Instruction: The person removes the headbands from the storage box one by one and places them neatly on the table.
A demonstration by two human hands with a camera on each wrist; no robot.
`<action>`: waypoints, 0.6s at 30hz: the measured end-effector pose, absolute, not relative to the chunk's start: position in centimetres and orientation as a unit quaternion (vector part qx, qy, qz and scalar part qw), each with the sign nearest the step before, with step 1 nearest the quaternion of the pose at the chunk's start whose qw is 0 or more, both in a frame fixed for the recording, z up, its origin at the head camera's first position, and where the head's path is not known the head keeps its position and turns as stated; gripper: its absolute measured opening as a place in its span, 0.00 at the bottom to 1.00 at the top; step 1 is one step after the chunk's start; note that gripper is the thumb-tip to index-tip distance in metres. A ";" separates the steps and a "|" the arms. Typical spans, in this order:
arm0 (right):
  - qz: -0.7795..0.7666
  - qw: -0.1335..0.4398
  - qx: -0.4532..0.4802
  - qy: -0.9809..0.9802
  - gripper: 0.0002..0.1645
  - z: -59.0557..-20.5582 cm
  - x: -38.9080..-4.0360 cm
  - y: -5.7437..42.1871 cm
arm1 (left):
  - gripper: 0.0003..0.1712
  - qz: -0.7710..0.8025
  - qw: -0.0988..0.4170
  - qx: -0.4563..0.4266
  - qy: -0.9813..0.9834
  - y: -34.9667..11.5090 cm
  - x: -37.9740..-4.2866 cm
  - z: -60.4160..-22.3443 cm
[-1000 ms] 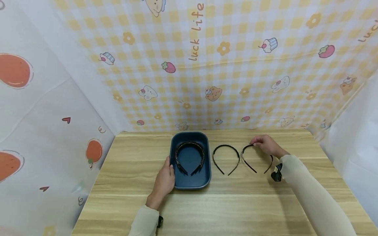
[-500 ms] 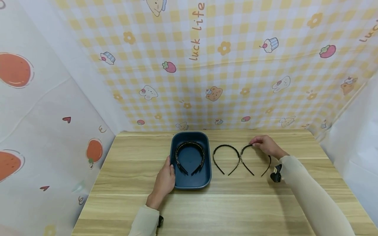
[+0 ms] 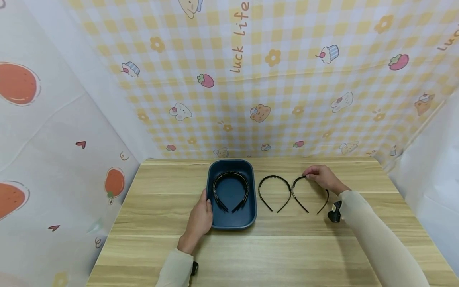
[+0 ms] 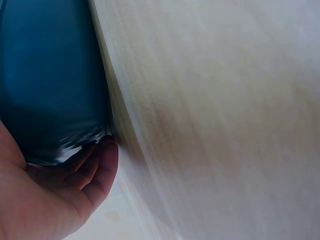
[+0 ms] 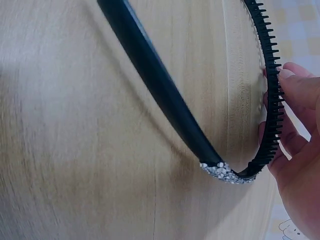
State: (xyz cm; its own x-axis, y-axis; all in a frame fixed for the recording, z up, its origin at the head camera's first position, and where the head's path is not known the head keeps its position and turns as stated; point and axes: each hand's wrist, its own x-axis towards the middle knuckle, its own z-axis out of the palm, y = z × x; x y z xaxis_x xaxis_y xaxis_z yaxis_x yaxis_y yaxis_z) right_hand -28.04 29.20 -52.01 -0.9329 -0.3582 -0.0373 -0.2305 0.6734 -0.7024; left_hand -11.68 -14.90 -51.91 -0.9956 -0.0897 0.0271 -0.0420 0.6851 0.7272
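In the head view my left hand (image 3: pixel 201 217) holds the dark blue tray (image 3: pixel 234 228) by its left wall. Its fingers (image 4: pixel 102 170) bend against the outside of the tray in the left wrist view. Inside the tray, several black headbands (image 3: pixel 214 193) lie nested together. My right hand (image 3: pixel 324 178) pinches the top of another black headband (image 3: pixel 300 204). Seen from the right wrist, this headband (image 5: pixel 165 95) has comb teeth along the inside and a patch of sparkling stones. Part of its arch is hidden by my hand in the head view.
Between the tray and the held headband, a single black toothed headband (image 3: pixel 274 176) lies flat on the wooden table (image 3: pixel 272 255). A yellow checked cloth (image 3: pixel 272 91) hangs behind the table, with a white patterned sheet (image 3: pixel 64 167) at the left.
The headband in my right hand has shifted slightly left and turned, so its side now meets or nearly meets the neighbouring headband. My left hand and the tray have stayed put.
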 end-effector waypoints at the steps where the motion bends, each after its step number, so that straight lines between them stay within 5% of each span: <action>1: -0.370 0.085 -0.162 0.911 0.10 -52.1 -28.0 29.2 | 0.29 -0.395 0.031 0.035 -0.917 -14.9 -11.7 -51.9; 18: -0.369 0.071 -0.148 0.915 0.09 -52.4 -27.8 28.9 | 0.29 -0.392 0.022 0.042 -0.919 -14.9 -11.8 -51.8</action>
State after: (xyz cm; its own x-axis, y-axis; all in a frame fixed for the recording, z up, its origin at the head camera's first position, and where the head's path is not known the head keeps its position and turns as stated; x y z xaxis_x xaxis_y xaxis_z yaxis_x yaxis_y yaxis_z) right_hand -27.77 28.94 -52.36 -0.9462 -0.3229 -0.0217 -0.2175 0.6842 -0.6961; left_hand -11.77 -14.95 -51.84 -0.9955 -0.0940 0.0071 -0.0599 0.6888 0.7225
